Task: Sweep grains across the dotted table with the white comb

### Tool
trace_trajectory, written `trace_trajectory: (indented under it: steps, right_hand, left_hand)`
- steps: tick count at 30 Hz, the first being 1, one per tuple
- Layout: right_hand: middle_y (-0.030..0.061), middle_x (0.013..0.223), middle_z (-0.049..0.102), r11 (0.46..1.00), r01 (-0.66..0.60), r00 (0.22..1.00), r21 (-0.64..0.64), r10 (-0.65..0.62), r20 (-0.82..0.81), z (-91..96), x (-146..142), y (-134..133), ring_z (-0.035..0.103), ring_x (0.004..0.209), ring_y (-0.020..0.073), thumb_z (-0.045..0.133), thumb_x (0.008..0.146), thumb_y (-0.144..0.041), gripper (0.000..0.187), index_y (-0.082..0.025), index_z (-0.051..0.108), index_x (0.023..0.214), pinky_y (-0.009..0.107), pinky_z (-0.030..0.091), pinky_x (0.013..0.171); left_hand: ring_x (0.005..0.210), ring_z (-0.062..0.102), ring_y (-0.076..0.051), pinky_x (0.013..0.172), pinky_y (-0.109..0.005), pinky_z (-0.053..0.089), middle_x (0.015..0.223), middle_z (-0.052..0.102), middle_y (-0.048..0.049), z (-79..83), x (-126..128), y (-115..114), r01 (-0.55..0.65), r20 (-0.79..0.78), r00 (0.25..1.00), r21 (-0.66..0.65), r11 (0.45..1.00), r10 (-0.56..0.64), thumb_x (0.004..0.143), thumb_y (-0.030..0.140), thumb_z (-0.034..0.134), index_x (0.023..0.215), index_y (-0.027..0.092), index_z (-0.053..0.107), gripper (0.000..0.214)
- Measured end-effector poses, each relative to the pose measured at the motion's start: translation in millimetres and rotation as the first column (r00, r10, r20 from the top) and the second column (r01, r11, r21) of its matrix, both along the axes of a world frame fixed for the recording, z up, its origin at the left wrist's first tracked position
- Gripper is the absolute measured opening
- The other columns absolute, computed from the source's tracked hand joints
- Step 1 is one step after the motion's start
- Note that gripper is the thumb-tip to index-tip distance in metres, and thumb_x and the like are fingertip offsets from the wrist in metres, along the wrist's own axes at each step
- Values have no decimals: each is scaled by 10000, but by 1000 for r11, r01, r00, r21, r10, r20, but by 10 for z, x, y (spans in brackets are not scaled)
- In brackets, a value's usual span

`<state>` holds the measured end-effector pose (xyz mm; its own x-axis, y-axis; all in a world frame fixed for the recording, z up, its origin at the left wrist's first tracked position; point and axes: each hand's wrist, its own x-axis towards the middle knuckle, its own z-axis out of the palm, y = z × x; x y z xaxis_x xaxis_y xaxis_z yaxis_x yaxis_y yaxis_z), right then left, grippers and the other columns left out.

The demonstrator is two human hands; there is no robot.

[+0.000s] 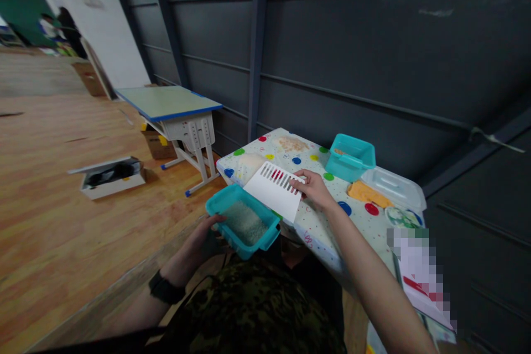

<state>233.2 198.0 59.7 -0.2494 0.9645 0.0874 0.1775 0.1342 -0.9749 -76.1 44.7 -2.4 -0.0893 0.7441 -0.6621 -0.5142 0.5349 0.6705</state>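
Note:
My left hand (209,240) is closed on the near left side of a teal plastic box (215,201), holding it at the table's front edge. Whitish fine grains (246,221) lie inside it. In my right hand (313,188) is a white slotted sheet (271,199), pinched at its right end, with a row of narrow slots along its far side. The sheet slants over the tabletop, its lower left edge beside the box rim. Behind it, a pale heap (250,163) and a tan heap of small pieces (292,144) rest on the spotted tablecloth (307,168).
A second teal box (350,157) stands at the back right, near an orange cloth (369,193) and a clear plastic lid (396,185). A dark panelled wall (373,55) runs behind the table. Left are a desk (170,102) and an open white carton (114,182).

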Motion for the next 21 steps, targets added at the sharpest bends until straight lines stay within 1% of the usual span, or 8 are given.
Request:
trace_trajectory:
  steps: [3,5,8,10,12,15,18,21]
  right_hand:
    - [25,685,769,998,54,998,12,-54,-32,32,49,17,662,544,194,952,637,-641,579,-224,704,954,264,493,463]
    - [15,655,755,997,75,997,8,-75,-23,42,68,22,655,526,195,963,615,-640,585,-227,702,938,263,485,447]
    - [17,662,767,998,55,998,-7,-55,-19,33,45,14,666,529,197,977,600,-635,579,-232,699,908,260,491,445]
    - [22,687,784,999,51,997,-7,-52,-50,22,21,15,675,538,196,980,601,-652,591,-232,702,910,262,504,455]
    - [22,686,784,996,93,992,2,-92,-85,13,15,36,673,535,198,978,596,-671,615,-230,714,933,270,511,457]
    - [27,686,781,980,196,976,31,-192,-105,-5,44,112,689,551,222,958,603,-685,629,-229,734,976,301,538,470]
    - [46,728,797,960,273,960,68,-268,-79,-49,73,210,726,600,256,909,637,-697,619,-229,750,1009,337,575,494]
    - [58,765,807,944,309,951,118,-311,-8,-110,57,286,741,632,268,862,670,-695,599,-225,759,1026,353,591,515]
  left_hand:
    - [667,707,-249,655,-420,683,786,619,11,-5,1,3,0,5,1000,-12,1000,0,1018,243,632,1092,275,541,122]
    - [666,703,-238,658,-409,680,784,604,21,-12,2,1,2,6,1000,-15,1000,-2,1013,240,630,1082,273,544,115]
    - [668,700,-236,658,-408,681,785,612,16,-4,10,-6,1,0,1000,-8,1000,-1,1012,243,640,1078,265,556,109]
    - [671,702,-243,656,-421,688,786,619,10,20,19,-10,-2,0,1000,-6,1000,2,1011,240,645,1077,265,558,112]
    - [670,705,-246,661,-428,696,769,603,18,52,24,-9,-10,6,1000,-11,1000,10,1003,225,645,1063,272,555,118]
    - [660,709,-244,664,-418,698,752,591,20,73,11,3,-29,18,999,-19,999,29,984,214,657,1053,282,566,133]
    - [671,729,-268,646,-443,700,786,639,-7,21,-40,31,-45,25,999,-6,999,46,965,228,689,1086,280,597,161]
    - [684,730,-279,647,-462,705,793,650,-24,-81,-105,59,-39,43,998,21,999,38,952,278,740,1046,253,624,151]
